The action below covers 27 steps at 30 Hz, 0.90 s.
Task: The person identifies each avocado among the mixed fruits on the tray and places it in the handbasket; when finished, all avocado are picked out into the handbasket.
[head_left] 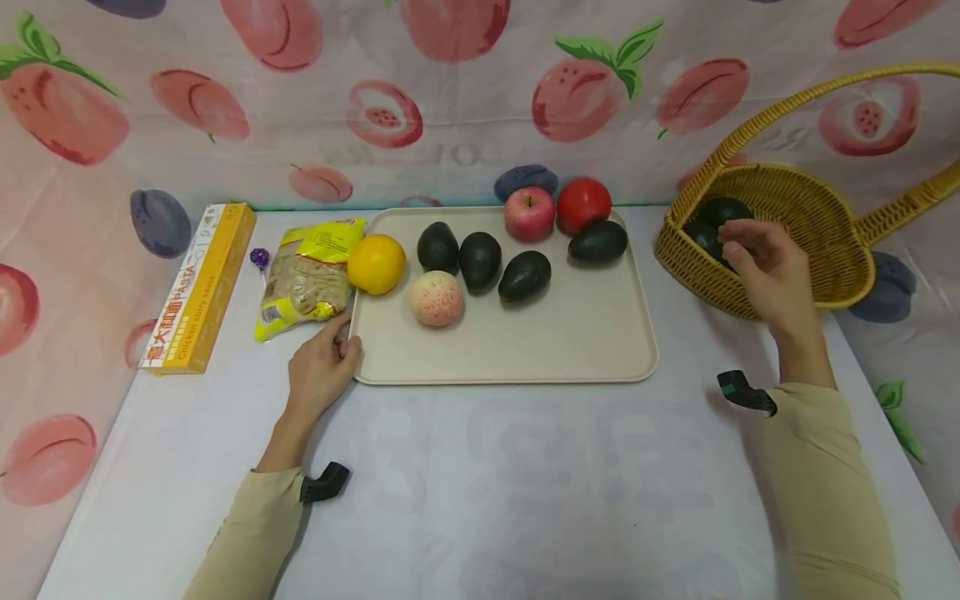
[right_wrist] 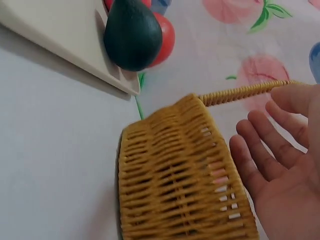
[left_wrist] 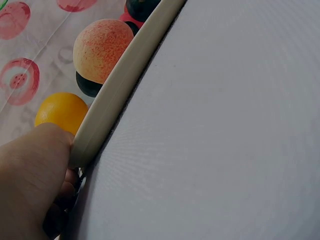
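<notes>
My left hand (head_left: pixel 321 371) grips the front left corner of the beige tray (head_left: pixel 510 358), its thumb at the rim and its other fingers curled lower down. My right hand (head_left: pixel 780 267) is over the wicker basket (head_left: pixel 697 275), fingers loosely bent and holding nothing in the right wrist view. Beneath it, dark avocados (head_left: pixel 723 211) lie inside the basket, partly hidden by the hand. Several more avocados (head_left: pixel 525 277) lie on the tray, with a peach (head_left: pixel 437 298), a yellow orange-like fruit (head_left: pixel 377 264), an apple (head_left: pixel 529 213) and a round red fruit (head_left: pixel 583 205).
Left of the tray lies a yellow plastic food bag (head_left: pixel 307 279), close to the left hand. Beyond it are a purple-wrapped lollipop (head_left: pixel 259 257) and a pasta box (head_left: pixel 198 287). The tall basket handle (head_left: pixel 720 158) arches above the right side. A fruit-print cloth hangs behind the white table (head_left: pixel 525 483).
</notes>
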{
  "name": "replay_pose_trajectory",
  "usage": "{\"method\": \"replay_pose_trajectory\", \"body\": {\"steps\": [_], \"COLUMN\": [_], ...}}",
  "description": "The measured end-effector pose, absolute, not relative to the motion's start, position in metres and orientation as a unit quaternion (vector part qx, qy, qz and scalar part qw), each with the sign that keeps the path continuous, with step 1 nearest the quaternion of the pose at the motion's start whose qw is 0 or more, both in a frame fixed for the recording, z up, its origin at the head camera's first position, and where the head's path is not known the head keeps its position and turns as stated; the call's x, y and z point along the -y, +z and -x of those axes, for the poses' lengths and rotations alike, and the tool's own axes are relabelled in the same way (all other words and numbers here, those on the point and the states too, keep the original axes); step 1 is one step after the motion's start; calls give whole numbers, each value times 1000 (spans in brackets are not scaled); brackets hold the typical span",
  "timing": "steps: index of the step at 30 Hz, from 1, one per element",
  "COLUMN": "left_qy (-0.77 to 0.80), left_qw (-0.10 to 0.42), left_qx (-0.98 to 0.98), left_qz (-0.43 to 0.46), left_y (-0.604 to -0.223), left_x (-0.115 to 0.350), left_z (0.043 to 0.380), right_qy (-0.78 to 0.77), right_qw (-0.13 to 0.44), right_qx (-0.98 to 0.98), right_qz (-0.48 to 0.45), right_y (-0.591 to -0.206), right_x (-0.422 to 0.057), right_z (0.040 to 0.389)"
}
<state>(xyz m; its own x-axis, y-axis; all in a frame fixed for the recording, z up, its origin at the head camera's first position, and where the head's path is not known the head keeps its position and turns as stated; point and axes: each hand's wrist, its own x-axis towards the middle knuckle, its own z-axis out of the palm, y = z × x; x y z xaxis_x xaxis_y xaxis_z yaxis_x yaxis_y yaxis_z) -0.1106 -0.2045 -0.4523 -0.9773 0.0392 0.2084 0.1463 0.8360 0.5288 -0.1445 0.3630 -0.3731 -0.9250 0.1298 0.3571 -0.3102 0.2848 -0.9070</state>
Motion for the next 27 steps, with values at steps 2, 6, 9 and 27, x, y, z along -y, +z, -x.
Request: {"method": "replay_pose_trajectory", "body": {"steps": [2, 6, 9, 27], "left_qy": [-282, -282, -282, -283], "left_qw": [95, 95, 96, 94], "left_qx": [953, 954, 953, 953], "left_qz": [49, 49, 48, 46], "left_y": [-452, -452, -452, -452], "left_x": [204, 204, 204, 205], "left_z": [111, 111, 111, 111], "right_qy": [612, 598, 575, 602], "right_qw": [177, 165, 153, 68], "right_qx": [767, 780, 800, 785], "right_qz": [-71, -81, -83, -132], "right_y": [-374, -376, -377, -370], "right_x": [-360, -353, -346, -306], "right_z": [146, 148, 150, 151]}}
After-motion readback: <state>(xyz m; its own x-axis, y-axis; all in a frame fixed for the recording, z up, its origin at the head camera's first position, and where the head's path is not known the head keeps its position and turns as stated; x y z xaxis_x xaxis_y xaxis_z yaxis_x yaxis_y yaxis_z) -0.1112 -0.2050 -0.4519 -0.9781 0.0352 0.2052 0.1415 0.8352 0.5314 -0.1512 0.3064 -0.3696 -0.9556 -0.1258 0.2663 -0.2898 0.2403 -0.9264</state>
